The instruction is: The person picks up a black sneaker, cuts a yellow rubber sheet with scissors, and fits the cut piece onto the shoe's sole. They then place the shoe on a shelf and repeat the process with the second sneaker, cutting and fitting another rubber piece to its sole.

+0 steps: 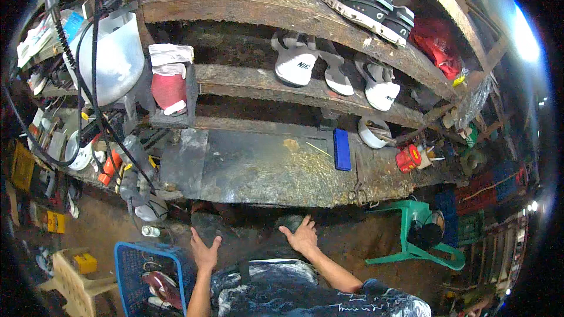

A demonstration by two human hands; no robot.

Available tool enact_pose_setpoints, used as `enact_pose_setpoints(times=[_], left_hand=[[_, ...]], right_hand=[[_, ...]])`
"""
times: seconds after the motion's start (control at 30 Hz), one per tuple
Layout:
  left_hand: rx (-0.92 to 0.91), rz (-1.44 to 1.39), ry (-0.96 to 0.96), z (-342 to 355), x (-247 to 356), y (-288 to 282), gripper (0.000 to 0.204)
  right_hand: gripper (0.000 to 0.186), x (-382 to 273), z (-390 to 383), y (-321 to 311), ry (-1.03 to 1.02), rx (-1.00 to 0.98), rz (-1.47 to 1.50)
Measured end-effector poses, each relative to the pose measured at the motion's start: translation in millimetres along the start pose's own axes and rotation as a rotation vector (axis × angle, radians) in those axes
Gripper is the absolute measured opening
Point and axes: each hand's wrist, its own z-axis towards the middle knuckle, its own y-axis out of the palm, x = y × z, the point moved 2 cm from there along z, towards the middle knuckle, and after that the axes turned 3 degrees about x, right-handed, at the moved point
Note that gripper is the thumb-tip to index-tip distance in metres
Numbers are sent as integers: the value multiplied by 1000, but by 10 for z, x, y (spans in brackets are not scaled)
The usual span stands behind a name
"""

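My left hand (204, 251) has its thumb spread from its fingers and holds nothing. It lies beside a dark rounded shape that looks like my left knee. My right hand (301, 237) is also free, fingers apart, and rests against a similar dark shape on the right. Both hands are below the front edge of a worn, stained workbench (258, 167). On the bench lie a blue rectangular case (342, 149), a thin yellowish stick (319, 149) and, near the front edge, a pair of scissors (355, 191).
Shelves above the bench carry white-and-grey shoes (296, 66) and a black-and-white sneaker (367, 9). A white bowl (372, 135) and red tub (408, 158) stand at the bench's right. Around me are a blue basket (120, 270), green stool (405, 232) and cream stool (76, 276); cables hang left.
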Motion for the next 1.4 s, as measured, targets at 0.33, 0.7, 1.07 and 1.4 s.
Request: enact_pose_setpoints(times=[0.33,0.7,1.07,1.4], left_hand=[[-103,337,120,281,-11,256,118],[-637,-193,551,-181,1580,41,51],[-875,-181,491,-438,1402,497,53],[-738,-549,462,-176,1809,-72,66]], right_hand=[[69,-941,-486,-1376,-578,-567,-286],[79,-2582,-468,-4995,-861,1443,508],[67,-2838,-292,-4978,-861,1536,336],[51,-1221,-724,-3377,-1237,425,1667]])
